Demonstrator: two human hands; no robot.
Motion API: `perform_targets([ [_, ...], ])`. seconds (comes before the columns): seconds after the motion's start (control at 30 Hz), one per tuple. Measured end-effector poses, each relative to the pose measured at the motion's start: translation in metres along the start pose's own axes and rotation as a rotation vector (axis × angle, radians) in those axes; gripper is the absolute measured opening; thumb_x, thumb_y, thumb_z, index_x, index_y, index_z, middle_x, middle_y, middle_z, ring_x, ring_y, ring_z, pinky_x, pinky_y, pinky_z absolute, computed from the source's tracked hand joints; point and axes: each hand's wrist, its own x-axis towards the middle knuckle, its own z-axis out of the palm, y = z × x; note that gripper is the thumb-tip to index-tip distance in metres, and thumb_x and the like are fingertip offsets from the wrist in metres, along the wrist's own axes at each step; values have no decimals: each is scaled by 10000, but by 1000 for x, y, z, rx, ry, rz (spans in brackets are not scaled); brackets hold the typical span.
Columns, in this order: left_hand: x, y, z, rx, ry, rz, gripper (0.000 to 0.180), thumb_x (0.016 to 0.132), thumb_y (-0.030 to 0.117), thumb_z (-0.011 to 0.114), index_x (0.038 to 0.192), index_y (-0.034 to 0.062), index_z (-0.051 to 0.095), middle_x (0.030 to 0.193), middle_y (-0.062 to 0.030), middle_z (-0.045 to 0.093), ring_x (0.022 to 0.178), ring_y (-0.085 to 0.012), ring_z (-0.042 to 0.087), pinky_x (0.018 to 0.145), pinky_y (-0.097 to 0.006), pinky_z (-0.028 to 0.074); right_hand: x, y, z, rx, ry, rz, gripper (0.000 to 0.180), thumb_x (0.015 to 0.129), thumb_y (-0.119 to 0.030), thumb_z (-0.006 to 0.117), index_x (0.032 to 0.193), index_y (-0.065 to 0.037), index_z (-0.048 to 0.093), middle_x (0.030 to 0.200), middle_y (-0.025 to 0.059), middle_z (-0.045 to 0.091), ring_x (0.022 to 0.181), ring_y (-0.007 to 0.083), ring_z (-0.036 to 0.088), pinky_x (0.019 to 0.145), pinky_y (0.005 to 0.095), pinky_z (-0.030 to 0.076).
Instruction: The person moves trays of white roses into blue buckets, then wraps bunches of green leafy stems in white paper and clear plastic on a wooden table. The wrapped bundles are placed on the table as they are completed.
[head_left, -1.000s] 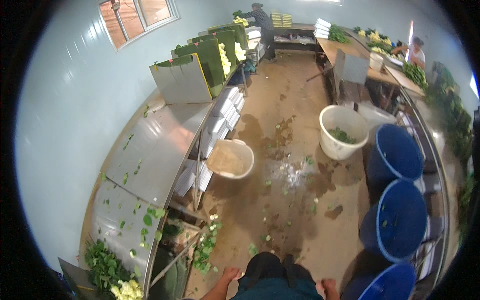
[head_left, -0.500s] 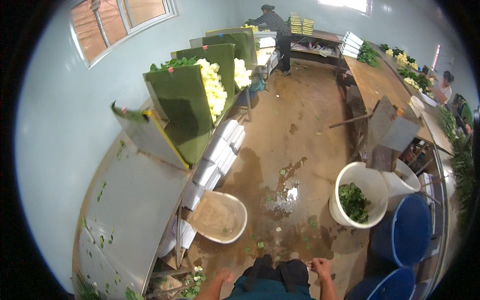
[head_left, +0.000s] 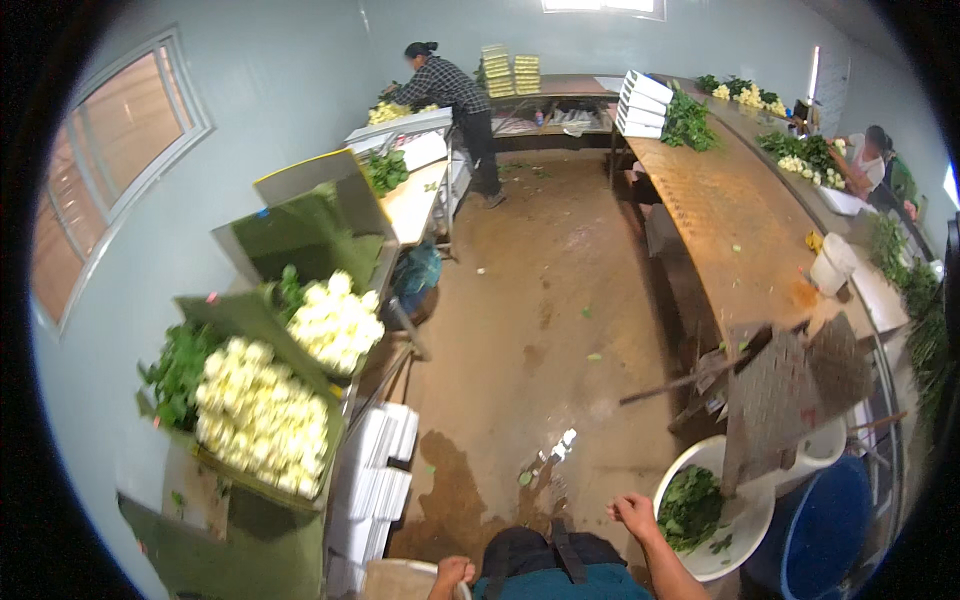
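Note:
My left hand [head_left: 456, 571] hangs low in front of me with its fingers curled in. Nothing shows in it, and it is just above the tan tub [head_left: 402, 578] on the floor. My right hand [head_left: 630, 511] is raised a little further forward, fingers curled and holding nothing that I can see. Close to its right stands a white bucket [head_left: 762, 515] with green leaves [head_left: 690, 510] inside. To the left, cream roses [head_left: 262, 415] fill a green-lined rack, and a second bunch of roses [head_left: 336, 322] rests in the rack behind.
Wet patches mark the brown floor [head_left: 520, 300]. White boxes [head_left: 375, 485] are stacked under the left bench. A blue barrel [head_left: 825, 530] and a dark board [head_left: 790, 400] flank the long right table [head_left: 715, 215]. One person [head_left: 450, 100] bends over a far-left table; another [head_left: 868, 165] sits far right.
I have moved forward along the aisle, so the racks, tub and bucket are nearer. My right hand has come up and forward; my left stays low.

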Motion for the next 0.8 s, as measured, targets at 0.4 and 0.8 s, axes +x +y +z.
perform_targets([
  [0.4, 221, 410, 71, 262, -51, 24, 118, 973, 60, 626, 1010, -28, 695, 843, -133, 720, 676, -233, 688, 553, -339, 557, 444, -197, 73, -467, 1, -4, 403, 1002, -281, 639, 846, 83, 712, 759, 116, 733, 690, 161, 693, 647, 340, 563],
  [0.8, 524, 1032, 209, -111, -67, 388, 154, 1027, 57, 562, 1068, -53, 663, 884, -128, 714, 752, -199, 697, 629, -321, 586, 657, -262, -3, -55, 481, 709, 252, 987, -215, 601, 1071, 17, 652, 1042, 87, 669, 968, 215, 615, 794, 385, 518],
])
